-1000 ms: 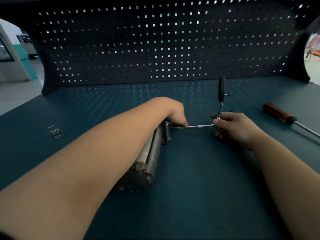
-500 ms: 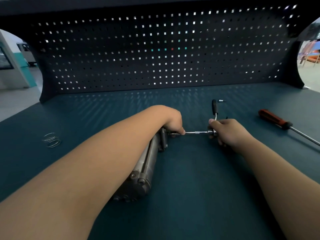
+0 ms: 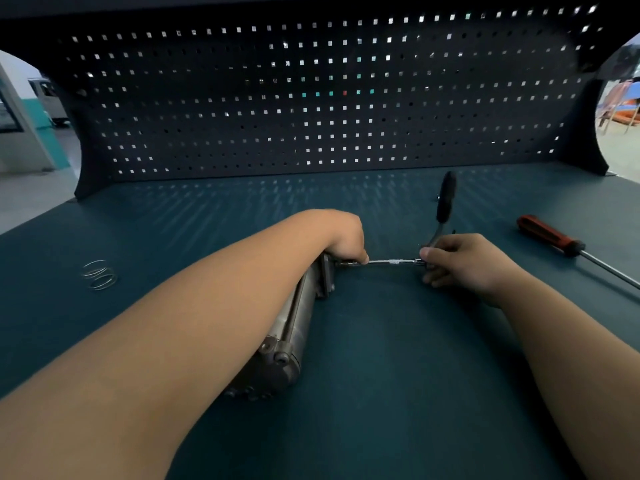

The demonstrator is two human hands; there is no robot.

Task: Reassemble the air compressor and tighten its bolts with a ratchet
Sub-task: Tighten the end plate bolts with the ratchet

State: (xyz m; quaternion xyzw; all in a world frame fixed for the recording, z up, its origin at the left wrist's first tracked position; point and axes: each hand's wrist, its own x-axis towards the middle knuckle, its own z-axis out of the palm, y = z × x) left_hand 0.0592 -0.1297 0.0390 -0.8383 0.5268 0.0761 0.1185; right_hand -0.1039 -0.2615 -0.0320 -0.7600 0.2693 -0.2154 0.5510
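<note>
The compressor (image 3: 294, 327) lies lengthwise on the worktop (image 3: 398, 393), a grey metal cylinder with bolted end caps; it looks heavy, rigid and smooth, best steadied at its flanged far end; there the left hand (image 3: 343, 237) curls over it, fingertips at the extension (image 3: 391, 261); the right hand (image 3: 464, 261) grips the ratchet (image 3: 445, 202) head, handle upright.

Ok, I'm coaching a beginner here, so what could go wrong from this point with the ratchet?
1. The left hand pinches the extension bar right at the bolt end of the compressor; if the bar slips off, those fingers could get nipped.
2. The compressor lies on its side, steadied only by that arm, so torque may roll it.
3. The right hand grips the ratchet at its head, not its handle; leverage looks poor.
</note>
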